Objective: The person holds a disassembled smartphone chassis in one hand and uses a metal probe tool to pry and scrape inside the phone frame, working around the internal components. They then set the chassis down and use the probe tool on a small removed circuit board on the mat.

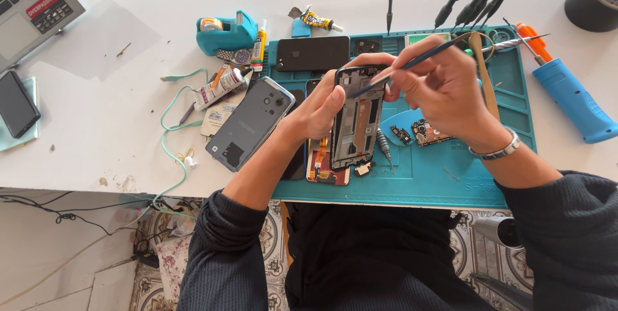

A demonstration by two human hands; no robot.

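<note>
Opened black phone frame (356, 118) held upright above mat, blue tweezers (418, 60) touching its top.

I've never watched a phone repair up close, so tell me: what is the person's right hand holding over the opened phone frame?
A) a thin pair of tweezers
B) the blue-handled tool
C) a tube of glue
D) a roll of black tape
A: the right hand pinches thin tweezers whose tip meets the top of the phone frame gripped by the left hand.
</note>
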